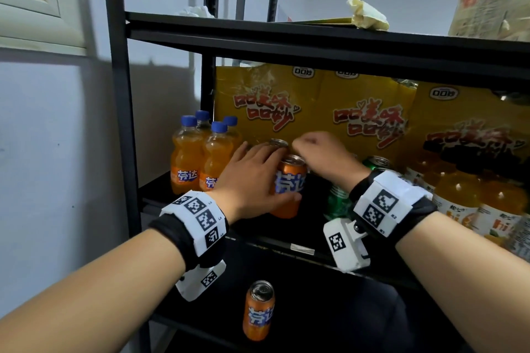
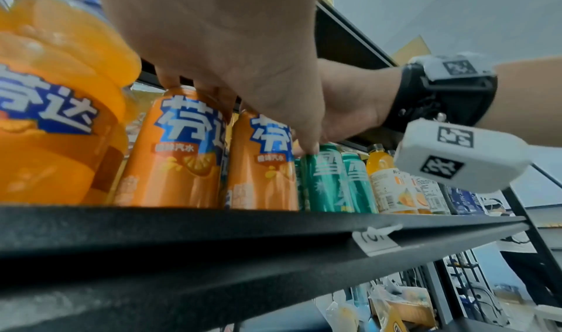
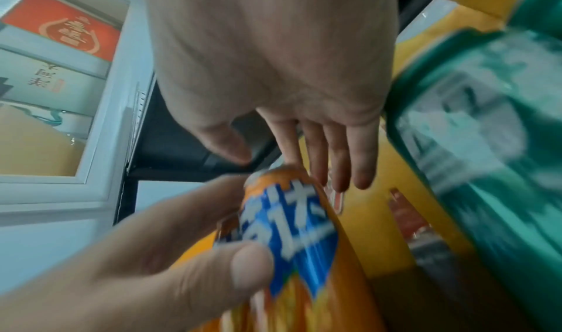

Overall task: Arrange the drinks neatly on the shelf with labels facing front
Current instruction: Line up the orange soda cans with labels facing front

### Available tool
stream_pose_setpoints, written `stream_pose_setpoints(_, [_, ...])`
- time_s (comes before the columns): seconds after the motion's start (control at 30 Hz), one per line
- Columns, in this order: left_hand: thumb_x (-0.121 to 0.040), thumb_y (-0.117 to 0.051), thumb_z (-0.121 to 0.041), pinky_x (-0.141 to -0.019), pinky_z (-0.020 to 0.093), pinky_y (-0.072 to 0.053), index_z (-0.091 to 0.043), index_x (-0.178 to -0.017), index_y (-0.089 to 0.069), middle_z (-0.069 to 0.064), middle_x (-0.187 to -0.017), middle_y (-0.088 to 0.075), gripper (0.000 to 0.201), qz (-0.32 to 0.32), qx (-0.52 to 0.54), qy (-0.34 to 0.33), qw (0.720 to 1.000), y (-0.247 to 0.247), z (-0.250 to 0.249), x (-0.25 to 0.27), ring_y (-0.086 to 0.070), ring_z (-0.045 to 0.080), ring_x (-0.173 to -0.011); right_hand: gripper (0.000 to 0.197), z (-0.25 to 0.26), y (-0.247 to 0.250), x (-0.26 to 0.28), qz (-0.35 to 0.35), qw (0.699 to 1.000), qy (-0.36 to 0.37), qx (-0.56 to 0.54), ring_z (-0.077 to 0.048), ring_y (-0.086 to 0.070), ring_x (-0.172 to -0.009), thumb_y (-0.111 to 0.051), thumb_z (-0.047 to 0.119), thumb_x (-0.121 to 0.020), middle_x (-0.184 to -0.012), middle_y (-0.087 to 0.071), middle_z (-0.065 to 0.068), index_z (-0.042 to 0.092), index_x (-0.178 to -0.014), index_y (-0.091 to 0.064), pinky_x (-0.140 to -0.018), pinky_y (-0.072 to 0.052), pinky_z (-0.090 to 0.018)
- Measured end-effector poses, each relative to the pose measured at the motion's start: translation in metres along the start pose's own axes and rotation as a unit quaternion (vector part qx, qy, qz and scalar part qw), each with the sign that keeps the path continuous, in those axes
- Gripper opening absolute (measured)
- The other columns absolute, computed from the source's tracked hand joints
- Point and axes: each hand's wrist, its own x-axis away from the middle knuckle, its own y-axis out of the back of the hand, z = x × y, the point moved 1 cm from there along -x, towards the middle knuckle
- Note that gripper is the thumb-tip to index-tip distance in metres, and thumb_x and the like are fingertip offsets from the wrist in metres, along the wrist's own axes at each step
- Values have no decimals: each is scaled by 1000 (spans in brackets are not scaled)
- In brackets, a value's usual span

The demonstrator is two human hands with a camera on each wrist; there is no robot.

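An orange soda can (image 1: 291,180) stands on the middle shelf (image 1: 160,192) with its blue label facing front. My left hand (image 1: 252,178) grips it, thumb low on the front and fingers reaching over towards a second orange can (image 1: 278,143) right behind. The left wrist view shows both cans (image 2: 182,149) (image 2: 261,164) side by side under my left hand (image 2: 228,48). My right hand (image 1: 312,149) hovers over the can tops with nothing in it. In the right wrist view its straight fingers (image 3: 337,164) point down and the index touches the top of the can (image 3: 289,229).
Several orange soda bottles (image 1: 186,157) with blue caps stand at the left. Green cans (image 1: 338,200) and orange juice bottles (image 1: 459,198) stand to the right. Yellow packages (image 1: 286,106) fill the back. One more orange can (image 1: 258,309) stands on the lower shelf. The upper shelf (image 1: 286,34) hangs close overhead.
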Motion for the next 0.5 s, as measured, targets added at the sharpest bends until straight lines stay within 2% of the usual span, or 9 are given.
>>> stream_pose_setpoints(0.03, [-89, -41, -81, -126, 47, -12, -24, -157, -32, -1, -158, -41, 90, -17, -1, 8, 1000, -2, -2, 0, -33, 20, -148, 28, 5, 7, -6, -32, 999, -3, -17, -26, -58, -76, -53, 32, -96, -71, -62, 1, 17, -73, -61, -67, -43, -36])
stream_pose_setpoints(0.07, [-91, -39, -79, -125, 47, -15, -25, -156, -35, -1, -155, -45, 85, -34, -5, 12, 999, -4, -3, 0, -37, 20, -145, 30, 12, 12, -11, -45, 998, -10, -32, -32, -60, -81, -53, 32, -98, -80, -66, -10, 13, -79, -65, -73, -48, -39])
stream_pose_setpoints(0.1, [-93, -37, -76, -124, 46, -17, -25, -155, -37, -2, -153, -46, 80, -47, -9, 13, 999, -6, -4, 1, -39, 21, -143, 29, 19, 13, -17, -36, 998, -24, -51, -37, -65, -93, -54, 31, -100, -96, -70, -18, 11, -87, -69, -84, -53, -46])
stream_pose_setpoints(0.17, [-97, -36, -72, -123, 45, -18, -23, -153, -40, -1, -151, -48, 74, -64, -14, 10, 998, -10, -6, 2, -41, 22, -141, 16, 27, 8, -30, 7, 997, -46, -62, -32, -63, -116, -61, 31, -101, -120, -69, -12, 18, -103, -70, -102, -51, -48])
stream_pose_setpoints(0.23, [-97, -34, -69, -122, 46, -19, -20, -150, -43, 1, -148, -50, 72, -73, -11, 9, 997, -14, -6, 3, -42, 24, -139, 28, 31, -2, -43, 39, 998, -50, -5, -28, -60, -122, -65, 26, -99, -130, -66, -10, 12, -123, -69, -101, -49, -42])
stream_pose_setpoints(0.3, [-96, -32, -68, -121, 46, -20, -17, -147, -46, 3, -146, -52, 73, -78, -4, 10, 997, -16, -7, 3, -44, 26, -136, 32, 33, -13, -53, 67, 995, -57, 56, -30, -62, -116, -66, 20, -96, -124, -67, -14, 4, -123, -67, -94, -50, -37])
stream_pose_setpoints(0.4, [-95, -30, -69, -120, 48, -22, -13, -140, -53, 6, -142, -56, 76, -94, 14, 13, 995, -19, -8, 4, -47, 29, -133, 13, 31, -28, -61, 129, 984, -97, 68, -30, -61, -96, -59, 14, -96, -102, -64, -17, 3, -101, -65, -77, -45, -36])
stream_pose_setpoints(0.47, [-94, -33, -68, -120, 50, -24, -12, -137, -56, 8, -139, -58, 73, -110, 22, 11, 994, -19, -8, 4, -49, 30, -131, 7, 28, -33, -66, 135, 982, -112, 68, -28, -58, -92, -57, 12, -96, -100, -61, -17, 7, -92, -61, -77, -46, -39])
stream_pose_setpoints(0.5, [-94, -35, -67, -120, 51, -24, -12, -137, -56, 8, -139, -58, 72, -114, 27, 10, 993, -20, -8, 5, -49, 30, -131, 6, 26, -35, -68, 143, 980, -122, 66, -29, -59, -93, -59, 12, -96, -102, -62, -17, 8, -94, -62, -81, -50, -41])
